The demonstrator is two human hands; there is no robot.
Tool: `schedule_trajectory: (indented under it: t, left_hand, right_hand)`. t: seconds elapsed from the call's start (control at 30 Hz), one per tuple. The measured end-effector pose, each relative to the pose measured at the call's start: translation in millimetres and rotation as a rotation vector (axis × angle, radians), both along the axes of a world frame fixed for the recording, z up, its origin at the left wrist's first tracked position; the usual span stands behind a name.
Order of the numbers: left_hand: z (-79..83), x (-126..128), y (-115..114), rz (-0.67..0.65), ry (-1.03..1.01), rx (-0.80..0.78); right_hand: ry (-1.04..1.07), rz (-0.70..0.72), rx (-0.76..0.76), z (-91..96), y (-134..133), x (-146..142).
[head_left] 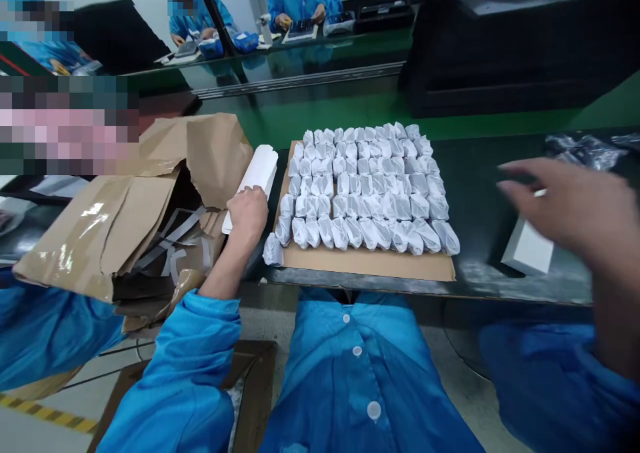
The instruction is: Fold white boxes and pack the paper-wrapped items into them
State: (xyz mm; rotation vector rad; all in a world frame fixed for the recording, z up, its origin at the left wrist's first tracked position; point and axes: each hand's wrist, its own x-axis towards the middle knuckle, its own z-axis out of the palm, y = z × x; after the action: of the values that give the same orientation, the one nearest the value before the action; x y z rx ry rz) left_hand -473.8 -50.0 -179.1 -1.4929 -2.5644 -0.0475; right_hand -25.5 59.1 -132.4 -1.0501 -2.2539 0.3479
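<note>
A stack of white paper sheets lies slanted beside the brown bag, and my left hand is closed over its near part. On the right, my right hand hovers over a white block-shaped item; motion blurs it, with thumb and forefinger apart. A small white patch shows between those fingers, and I cannot tell whether it belongs to the item below. Between my hands, rows of small white-wrapped pieces cover a flat cardboard sheet. One wrapped piece sits at the sheet's near left corner.
A torn brown paper bag with paper strips stands at left, close to another person's blue sleeve. Crumpled clear plastic lies at right. A large black bin stands behind. Co-workers sit across the green-edged bench.
</note>
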Motion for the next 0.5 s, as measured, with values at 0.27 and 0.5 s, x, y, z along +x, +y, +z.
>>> schedule_trajectory:
  t: [0.27, 0.5]
  left_hand:
    - [11.0, 43, -61, -0.113, 0.057, 0.436]
    - [-6.2, 129, -156, -0.557, -0.376, 0.834]
  right_hand:
    - [0.386, 0.395, -0.789, -17.3, -116, -178]
    - [0.37, 0.48, -0.841, -31.6, -105, -186]
